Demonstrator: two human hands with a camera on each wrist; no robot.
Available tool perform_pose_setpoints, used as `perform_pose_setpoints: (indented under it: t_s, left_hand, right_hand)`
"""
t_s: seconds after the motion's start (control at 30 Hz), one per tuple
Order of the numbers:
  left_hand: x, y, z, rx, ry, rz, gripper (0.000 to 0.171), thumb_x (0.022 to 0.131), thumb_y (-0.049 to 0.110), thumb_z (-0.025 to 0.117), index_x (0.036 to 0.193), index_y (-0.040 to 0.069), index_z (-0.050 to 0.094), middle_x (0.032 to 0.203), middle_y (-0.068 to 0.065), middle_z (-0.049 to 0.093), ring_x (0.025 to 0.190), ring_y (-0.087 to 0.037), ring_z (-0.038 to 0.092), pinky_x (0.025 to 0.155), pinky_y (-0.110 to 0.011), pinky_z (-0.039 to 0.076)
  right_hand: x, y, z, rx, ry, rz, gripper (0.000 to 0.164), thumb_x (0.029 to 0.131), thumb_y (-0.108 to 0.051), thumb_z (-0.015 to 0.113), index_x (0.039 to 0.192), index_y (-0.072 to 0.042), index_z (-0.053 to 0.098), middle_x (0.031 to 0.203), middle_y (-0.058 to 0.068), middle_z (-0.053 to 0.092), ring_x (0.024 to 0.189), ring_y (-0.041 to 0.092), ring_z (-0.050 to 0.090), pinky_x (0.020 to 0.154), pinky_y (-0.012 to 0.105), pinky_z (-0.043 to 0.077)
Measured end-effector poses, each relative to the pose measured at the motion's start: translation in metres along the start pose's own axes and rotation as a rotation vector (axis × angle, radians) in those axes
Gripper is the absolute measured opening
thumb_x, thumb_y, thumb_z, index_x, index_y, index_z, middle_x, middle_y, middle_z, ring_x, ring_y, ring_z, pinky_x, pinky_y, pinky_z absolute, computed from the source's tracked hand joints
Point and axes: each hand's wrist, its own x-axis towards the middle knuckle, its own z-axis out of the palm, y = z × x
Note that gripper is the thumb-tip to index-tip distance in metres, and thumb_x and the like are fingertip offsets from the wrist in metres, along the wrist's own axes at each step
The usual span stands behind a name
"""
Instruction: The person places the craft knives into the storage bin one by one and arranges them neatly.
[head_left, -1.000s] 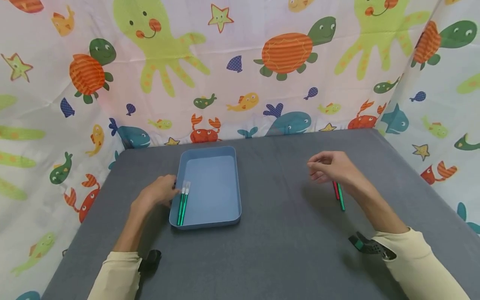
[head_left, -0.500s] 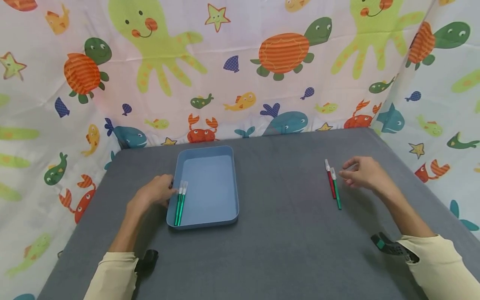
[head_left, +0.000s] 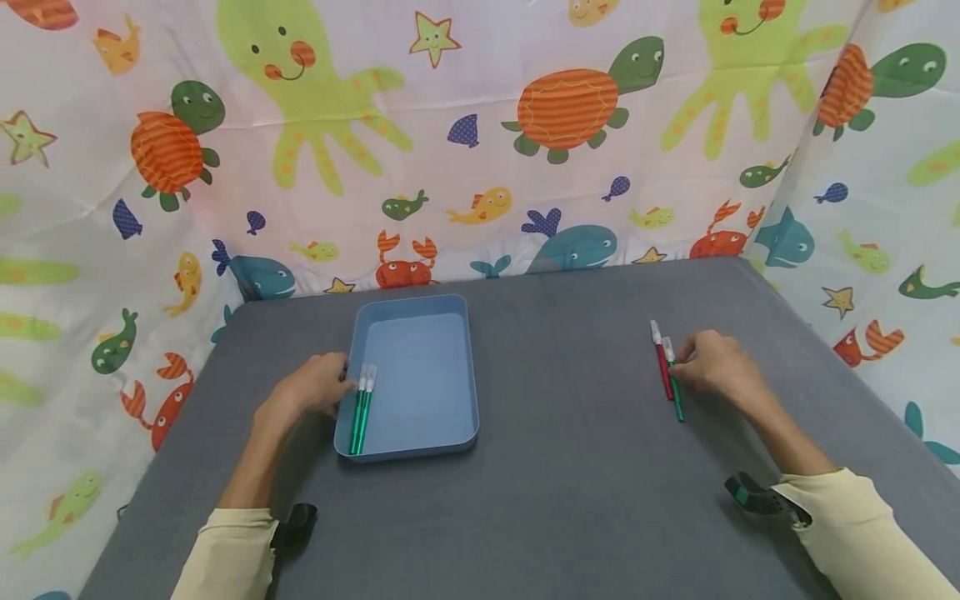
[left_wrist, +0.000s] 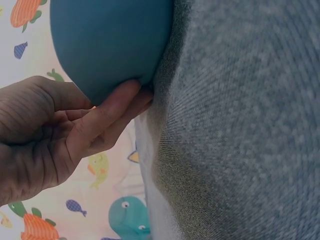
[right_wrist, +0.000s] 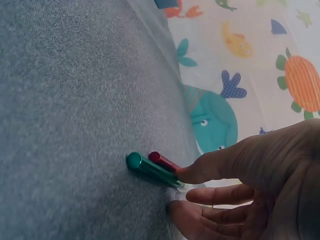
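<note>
My left hand (head_left: pixel 313 386) grips the left wall of a shallow blue tray (head_left: pixel 408 392), with the thumb inside the rim and fingers curled under the outside in the left wrist view. Two green metallic, pen-shaped craft knives (head_left: pixel 362 423) with clear caps lie side by side along the tray's left wall. On the right, my right hand (head_left: pixel 716 365) pinches a similar green craft knife (right_wrist: pixel 155 171) near its capped end, thumb on one side and fingers on the other. A red craft knife (head_left: pixel 663 367) lies close beside it on the cloth, its cap pointing away from me.
Grey cloth (head_left: pixel 555 467) covers the table. A patterned sea-animal curtain (head_left: pixel 480 150) stands along the back and both sides. Dark straps with small devices (head_left: pixel 753 496) are worn at both wrists.
My right hand moved right, off the red and green craft knives, then came back left and down onto the green one. The left hand stays on the tray.
</note>
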Motion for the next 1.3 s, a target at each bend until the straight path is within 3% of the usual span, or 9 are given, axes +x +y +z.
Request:
perform_pose_setpoints:
  t_s: [0.17, 0.3, 0.57, 0.9, 1.1, 1.3]
  left_hand:
    - [0.001, -0.001, 0.0, -0.002, 0.011, 0.01, 0.035, 0.107, 0.009, 0.056, 0.133, -0.012, 0.05, 0.117, -0.029, 0.064, 0.095, -0.029, 0.073, 0.079, -0.039, 0.067]
    - [0.0, -0.001, -0.001, 0.003, 0.006, 0.0, 0.039, 0.107, 0.01, 0.056, 0.137, -0.014, 0.048, 0.121, -0.031, 0.063, 0.095, -0.029, 0.073, 0.082, -0.042, 0.067]
    - [0.0, -0.001, -0.002, -0.003, 0.001, -0.001, 0.039, 0.107, 0.01, 0.055, 0.138, -0.013, 0.048, 0.121, -0.03, 0.063, 0.097, -0.03, 0.073, 0.083, -0.043, 0.066]
    - [0.0, -0.003, 0.002, 0.005, 0.001, -0.01, 0.038, 0.107, 0.01, 0.056, 0.137, -0.012, 0.049, 0.12, -0.029, 0.064, 0.096, -0.029, 0.073, 0.084, -0.043, 0.066]
    - [0.0, -0.003, 0.0, -0.009, -0.012, -0.037, 0.034, 0.108, 0.009, 0.055, 0.135, -0.011, 0.05, 0.12, -0.028, 0.063, 0.099, -0.03, 0.072, 0.082, -0.041, 0.067]
    - [-0.002, -0.001, -0.002, -0.008, -0.017, -0.015, 0.041, 0.108, 0.011, 0.056, 0.14, -0.013, 0.047, 0.122, -0.03, 0.063, 0.097, -0.029, 0.072, 0.084, -0.043, 0.066]
  right_hand:
    - [0.002, -0.003, 0.001, -0.05, 0.034, -0.028, 0.017, 0.091, -0.018, 0.071, 0.088, -0.002, 0.067, 0.07, 0.005, 0.058, 0.066, 0.019, 0.056, 0.055, 0.032, 0.038]
    - [0.002, -0.003, 0.002, -0.063, 0.032, -0.036, 0.018, 0.09, -0.018, 0.071, 0.079, -0.005, 0.064, 0.067, 0.003, 0.054, 0.063, 0.017, 0.052, 0.053, 0.032, 0.037]
    - [-0.001, -0.002, 0.001, -0.059, 0.016, -0.025, 0.017, 0.089, -0.016, 0.069, 0.076, -0.007, 0.064, 0.062, 0.002, 0.058, 0.056, 0.015, 0.06, 0.05, 0.031, 0.039]
    - [-0.007, 0.002, -0.002, -0.036, 0.02, -0.007, 0.023, 0.093, -0.018, 0.069, 0.08, 0.0, 0.069, 0.063, 0.006, 0.064, 0.057, 0.016, 0.064, 0.053, 0.031, 0.041]
    - [-0.011, -0.008, -0.006, -0.028, 0.051, -0.003, 0.025, 0.095, -0.018, 0.07, 0.085, 0.004, 0.07, 0.063, 0.006, 0.06, 0.058, 0.017, 0.059, 0.054, 0.03, 0.041]
    - [-0.015, -0.022, -0.008, -0.011, 0.102, -0.013, 0.025, 0.091, -0.019, 0.069, 0.075, 0.0, 0.069, 0.056, -0.002, 0.049, 0.055, 0.014, 0.05, 0.051, 0.029, 0.037]
